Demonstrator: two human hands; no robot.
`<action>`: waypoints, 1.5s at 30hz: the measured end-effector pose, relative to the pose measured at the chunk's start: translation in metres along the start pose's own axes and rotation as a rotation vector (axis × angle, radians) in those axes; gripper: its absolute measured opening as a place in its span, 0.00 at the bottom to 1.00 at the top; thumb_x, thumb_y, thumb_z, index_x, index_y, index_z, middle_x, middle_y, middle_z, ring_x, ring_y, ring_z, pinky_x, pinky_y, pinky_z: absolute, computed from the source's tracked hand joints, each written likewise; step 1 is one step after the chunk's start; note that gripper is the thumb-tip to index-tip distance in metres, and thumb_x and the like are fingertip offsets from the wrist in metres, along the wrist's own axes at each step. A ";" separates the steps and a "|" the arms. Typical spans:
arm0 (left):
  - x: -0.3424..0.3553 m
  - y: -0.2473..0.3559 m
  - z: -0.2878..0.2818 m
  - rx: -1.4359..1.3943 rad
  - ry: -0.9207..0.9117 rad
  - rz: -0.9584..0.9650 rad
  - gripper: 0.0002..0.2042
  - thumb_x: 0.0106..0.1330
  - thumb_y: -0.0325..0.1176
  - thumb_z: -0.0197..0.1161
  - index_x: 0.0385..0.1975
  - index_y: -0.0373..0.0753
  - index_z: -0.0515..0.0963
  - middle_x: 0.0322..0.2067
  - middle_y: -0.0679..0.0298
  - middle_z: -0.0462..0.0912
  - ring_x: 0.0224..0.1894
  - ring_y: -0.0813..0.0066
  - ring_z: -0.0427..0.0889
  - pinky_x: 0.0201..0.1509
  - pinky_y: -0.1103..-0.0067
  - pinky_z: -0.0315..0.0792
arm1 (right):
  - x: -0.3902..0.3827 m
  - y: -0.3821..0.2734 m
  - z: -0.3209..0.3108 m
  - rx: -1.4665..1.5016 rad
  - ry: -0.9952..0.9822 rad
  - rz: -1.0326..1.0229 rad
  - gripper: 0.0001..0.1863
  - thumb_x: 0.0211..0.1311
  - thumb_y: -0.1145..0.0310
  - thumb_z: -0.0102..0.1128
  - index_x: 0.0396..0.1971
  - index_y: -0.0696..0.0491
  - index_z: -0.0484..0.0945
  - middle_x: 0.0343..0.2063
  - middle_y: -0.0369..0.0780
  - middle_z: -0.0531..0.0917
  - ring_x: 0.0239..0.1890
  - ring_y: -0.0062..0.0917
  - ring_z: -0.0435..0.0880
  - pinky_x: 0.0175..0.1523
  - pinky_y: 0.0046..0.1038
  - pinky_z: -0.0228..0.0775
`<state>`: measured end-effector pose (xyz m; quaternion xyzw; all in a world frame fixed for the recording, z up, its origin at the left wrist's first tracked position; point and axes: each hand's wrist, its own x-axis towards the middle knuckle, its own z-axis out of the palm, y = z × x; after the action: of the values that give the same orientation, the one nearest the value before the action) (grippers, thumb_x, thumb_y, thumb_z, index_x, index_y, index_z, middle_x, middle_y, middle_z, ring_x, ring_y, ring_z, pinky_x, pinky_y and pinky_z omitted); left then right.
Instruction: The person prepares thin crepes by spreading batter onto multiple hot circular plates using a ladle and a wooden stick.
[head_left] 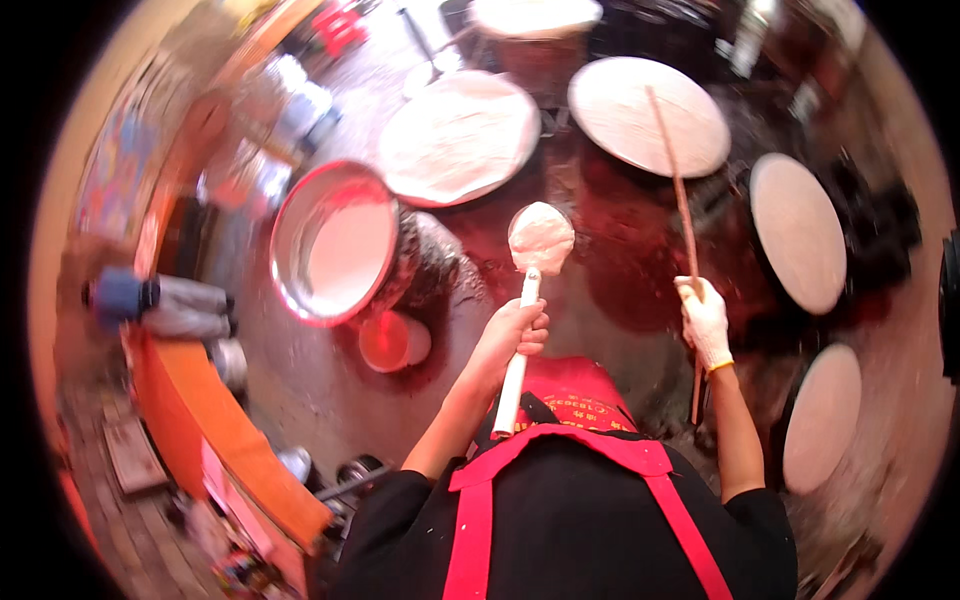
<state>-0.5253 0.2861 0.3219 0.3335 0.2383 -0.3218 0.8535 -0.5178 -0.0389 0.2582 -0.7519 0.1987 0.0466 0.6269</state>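
Note:
My left hand [513,338], bare, is closed around the pale handle of a ladle [518,370]. Its bowl, pointing away from me, holds thick white batter [541,238]. My right hand [706,322] wears a white glove and grips a long thin wooden stick [684,205]. The stick's far end lies over a round griddle [622,112] covered with a white layer; whether it touches is unclear. To the left of the ladle, a wide metal basin [283,262] holds white batter [350,258].
Another white-covered round griddle [460,135] lies beyond the basin. More round pale surfaces [798,232] curve along the right, with one [535,15] at the far edge. A red bucket [392,342] stands near the basin. At left, a person [165,303] is beside an orange counter [200,390].

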 end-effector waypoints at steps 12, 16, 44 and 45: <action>-0.128 0.135 -0.154 -0.184 0.362 0.428 0.07 0.70 0.30 0.51 0.32 0.41 0.60 0.21 0.71 0.63 0.15 0.89 0.59 0.13 0.90 0.53 | 0.057 -0.155 0.397 -0.824 -0.290 -0.853 0.15 0.51 0.57 0.61 0.36 0.50 0.76 0.30 0.46 0.81 0.33 0.43 0.81 0.40 0.41 0.73; -0.134 0.170 -0.194 -0.257 0.416 0.435 0.06 0.70 0.30 0.51 0.33 0.41 0.60 0.23 0.69 0.64 0.16 0.89 0.58 0.14 0.91 0.52 | 0.090 -0.144 0.451 -0.968 -0.285 -0.992 0.13 0.47 0.55 0.65 0.29 0.48 0.79 0.25 0.44 0.79 0.27 0.40 0.81 0.37 0.38 0.74; -0.016 0.295 0.005 -0.678 0.300 0.519 0.11 0.72 0.27 0.44 0.50 0.27 0.63 0.23 0.67 0.60 0.16 0.88 0.58 0.12 0.92 0.55 | 0.639 -0.347 0.194 0.598 -0.021 -0.069 0.10 0.59 0.62 0.63 0.25 0.48 0.72 0.12 0.27 0.63 0.10 0.15 0.58 0.15 0.20 0.50; -0.015 0.294 0.016 -0.679 0.327 0.528 0.12 0.72 0.27 0.44 0.50 0.27 0.62 0.23 0.67 0.60 0.17 0.88 0.58 0.12 0.92 0.55 | 0.644 -0.319 0.201 0.576 0.093 -0.001 0.09 0.61 0.61 0.61 0.25 0.46 0.72 0.12 0.26 0.61 0.10 0.14 0.57 0.14 0.21 0.50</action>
<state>-0.3240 0.4486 0.4640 0.1307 0.3686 0.0598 0.9184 0.2222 0.0427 0.3049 -0.5445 0.2318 -0.0463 0.8048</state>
